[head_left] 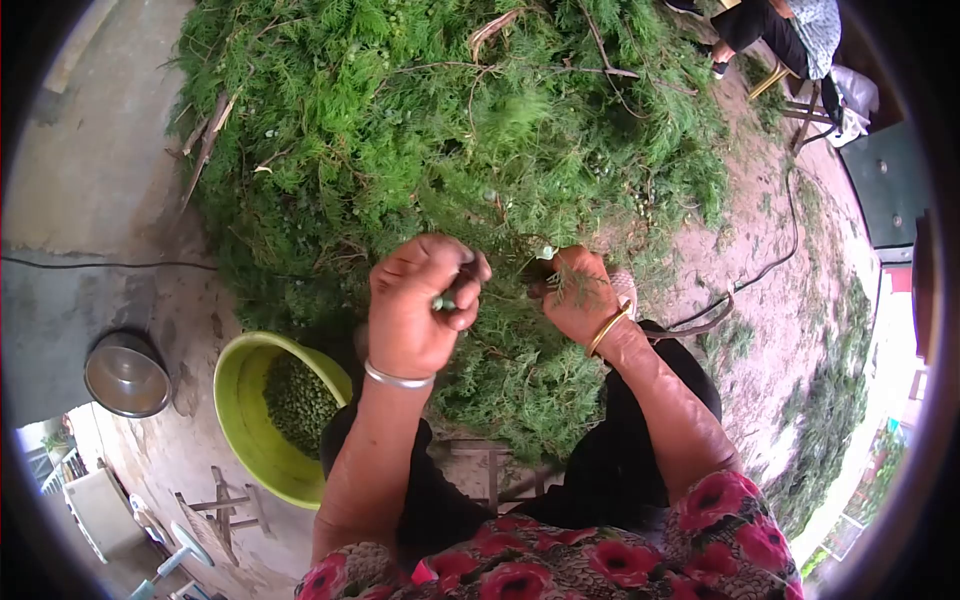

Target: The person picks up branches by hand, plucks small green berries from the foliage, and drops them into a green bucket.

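Observation:
My left hand (pixel 425 290), with a silver bangle at the wrist, is curled round small green cones (pixel 443 303) above the near edge of the leafy heap. To its right, my right hand (pixel 580 290), wearing a gold bangle, pinches a thin green sprig (pixel 585 285); one pale green cone (pixel 545 253) shows beside its fingertips. The two hands are apart. Cut green branches (pixel 400 130) form a large heap in front of me and reach down between my knees. At the left, a yellow-green tub (pixel 232 420) holds many small green cones (pixel 298 405).
A metal bowl (pixel 128 374) lies on the floor left of the tub, near a small wooden stool (pixel 225 510). Black cable (pixel 775 262) crosses the floor at right. Another person (pixel 775 30) sits at the top right. A dark green panel (pixel 885 185) stands at far right.

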`<state>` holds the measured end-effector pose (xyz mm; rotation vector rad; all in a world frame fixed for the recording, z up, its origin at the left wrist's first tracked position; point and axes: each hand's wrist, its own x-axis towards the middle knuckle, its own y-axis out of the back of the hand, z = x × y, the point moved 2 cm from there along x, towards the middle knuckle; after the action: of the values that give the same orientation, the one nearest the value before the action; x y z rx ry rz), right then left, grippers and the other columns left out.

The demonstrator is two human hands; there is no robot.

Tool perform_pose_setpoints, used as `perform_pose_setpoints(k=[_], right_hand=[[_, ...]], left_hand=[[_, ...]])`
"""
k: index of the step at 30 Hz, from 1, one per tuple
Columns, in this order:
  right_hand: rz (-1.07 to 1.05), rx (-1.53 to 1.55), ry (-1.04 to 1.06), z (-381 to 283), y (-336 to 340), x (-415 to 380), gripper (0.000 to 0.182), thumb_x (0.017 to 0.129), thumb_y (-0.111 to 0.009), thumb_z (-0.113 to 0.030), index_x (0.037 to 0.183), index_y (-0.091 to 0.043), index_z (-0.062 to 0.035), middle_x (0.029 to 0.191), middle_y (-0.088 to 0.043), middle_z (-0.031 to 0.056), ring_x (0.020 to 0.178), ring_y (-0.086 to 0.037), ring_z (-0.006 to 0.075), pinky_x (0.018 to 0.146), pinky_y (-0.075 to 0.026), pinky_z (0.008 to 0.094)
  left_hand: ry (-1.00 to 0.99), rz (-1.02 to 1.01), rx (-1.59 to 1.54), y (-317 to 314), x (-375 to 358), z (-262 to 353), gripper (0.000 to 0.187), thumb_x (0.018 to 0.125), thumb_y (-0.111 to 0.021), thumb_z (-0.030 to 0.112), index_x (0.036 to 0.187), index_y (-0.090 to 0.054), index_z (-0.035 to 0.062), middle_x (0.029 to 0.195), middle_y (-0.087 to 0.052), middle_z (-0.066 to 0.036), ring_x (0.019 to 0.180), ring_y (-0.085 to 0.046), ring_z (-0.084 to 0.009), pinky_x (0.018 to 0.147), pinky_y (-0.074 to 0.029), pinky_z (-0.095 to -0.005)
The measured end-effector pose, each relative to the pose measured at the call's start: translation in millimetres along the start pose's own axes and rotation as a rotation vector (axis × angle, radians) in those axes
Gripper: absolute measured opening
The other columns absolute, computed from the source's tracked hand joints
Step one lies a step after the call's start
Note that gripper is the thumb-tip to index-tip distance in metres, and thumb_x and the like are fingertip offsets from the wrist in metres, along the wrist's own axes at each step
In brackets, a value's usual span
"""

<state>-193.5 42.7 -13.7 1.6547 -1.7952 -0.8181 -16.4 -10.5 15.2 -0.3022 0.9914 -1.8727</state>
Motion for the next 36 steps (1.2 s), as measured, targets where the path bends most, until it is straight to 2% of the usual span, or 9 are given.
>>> perform_pose_setpoints(k=[4, 6, 11, 15, 21, 23, 28, 31, 36], right_hand=[[-0.023, 0.023, -0.003, 3, -6, 0, 0.014, 0.066, -0.065, -0.007, 0.078, -0.062, -0.0013, 0.070, -0.060, 0.0183, 0.067, -0.060, 0.0349, 0.062, -0.048, 0.0412], [-0.092, 0.085, -0.070, -5, 1, 0, 0.022, 0.063, -0.066, -0.005, 0.085, -0.062, -0.0021, 0.075, -0.061, 0.0194, 0.073, -0.061, 0.0364, 0.066, -0.050, 0.0411], [-0.177, 0.097, -0.137, -8, -1, -2, 0.031, 0.062, -0.066, -0.003, 0.093, -0.062, -0.0053, 0.083, -0.064, 0.0201, 0.082, -0.062, 0.0371, 0.072, -0.051, 0.0423], [-0.181, -0.037, -0.256, -14, 6, 0, 0.023, 0.068, -0.060, -0.005, 0.091, -0.065, -0.0074, 0.086, -0.064, 0.0199, 0.083, -0.062, 0.0361, 0.075, -0.051, 0.0422], [-0.128, -0.069, -0.106, 11, 6, -6, 0.021, 0.073, -0.062, -0.005, 0.094, -0.065, -0.0045, 0.076, -0.064, 0.0173, 0.070, -0.064, 0.0287, 0.063, -0.051, 0.0351], [-0.017, 0.496, -0.327, 24, -8, -11, 0.028, 0.078, -0.061, -0.002, 0.106, -0.058, -0.0005, 0.078, -0.065, 0.0113, 0.065, -0.063, 0.0188, 0.055, -0.048, 0.0289], [-0.208, 0.711, -0.469, 1, 13, 3, 0.030, 0.081, -0.058, 0.000, 0.110, -0.052, 0.0058, 0.083, -0.064, 0.0097, 0.063, -0.060, 0.0120, 0.050, -0.043, 0.0224], [-0.176, 0.857, -0.512, 0, 21, 4, 0.023, 0.081, -0.058, 0.001, 0.102, -0.055, 0.0085, 0.082, -0.066, 0.0143, 0.062, -0.059, 0.0125, 0.050, -0.042, 0.0215], [-0.218, 1.009, -0.252, -16, 32, 7, 0.011, 0.079, -0.059, 0.001, 0.088, -0.060, 0.0072, 0.077, -0.067, 0.0144, 0.060, -0.063, 0.0137, 0.048, -0.044, 0.0206]], left_hand=[[-0.143, 0.181, 0.600, -23, -3, -12, 0.014, 0.076, -0.068, 0.001, 0.089, -0.063, -0.0011, 0.070, -0.059, -0.009, 0.055, -0.050, -0.0071, 0.046, -0.040, -0.0195], [-0.477, 0.131, 0.999, -33, -1, -14, 0.022, 0.071, -0.073, 0.000, 0.091, -0.065, -0.0026, 0.069, -0.061, -0.004, 0.059, -0.053, -0.0058, 0.052, -0.044, -0.0198], [-0.498, 0.097, 1.072, -32, 5, -21, 0.020, 0.072, -0.073, 0.002, 0.089, -0.064, -0.0044, 0.072, -0.063, -0.003, 0.063, -0.055, -0.0050, 0.057, -0.046, -0.0203], [-0.099, 0.179, 0.575, -23, 5, -12, 0.013, 0.088, -0.057, 0.012, 0.083, -0.059, -0.0005, 0.063, -0.054, -0.004, 0.046, -0.041, -0.0054, 0.039, -0.031, -0.0189], [-0.139, 0.093, -0.299, 38, 14, 52, 0.022, 0.091, -0.053, 0.022, 0.088, -0.053, 0.0002, 0.075, -0.049, -0.007, 0.059, -0.045, -0.0111, 0.042, -0.035, -0.0215], [-0.085, -0.011, -0.498, 47, 11, 64, 0.019, 0.090, -0.053, 0.017, 0.091, -0.054, -0.0019, 0.081, -0.048, -0.009, 0.063, -0.045, -0.0129, 0.046, -0.038, -0.0238], [-0.039, 0.010, -0.532, 61, -6, 70, 0.023, 0.086, -0.060, 0.021, 0.090, -0.060, -0.0016, 0.097, -0.049, -0.013, 0.077, -0.050, -0.0195, 0.054, -0.044, -0.0281], [-0.111, 0.070, -0.469, 90, -45, 98, 0.036, 0.081, -0.065, 0.036, 0.084, -0.059, 0.0012, 0.085, -0.052, -0.011, 0.073, -0.051, -0.0201, 0.053, -0.045, -0.0276], [-0.338, 0.875, 0.236, 174, -151, 144, 0.041, 0.083, -0.061, 0.044, 0.094, -0.059, 0.0045, 0.087, -0.057, -0.010, 0.072, -0.055, -0.0217, 0.060, -0.050, -0.0313]])
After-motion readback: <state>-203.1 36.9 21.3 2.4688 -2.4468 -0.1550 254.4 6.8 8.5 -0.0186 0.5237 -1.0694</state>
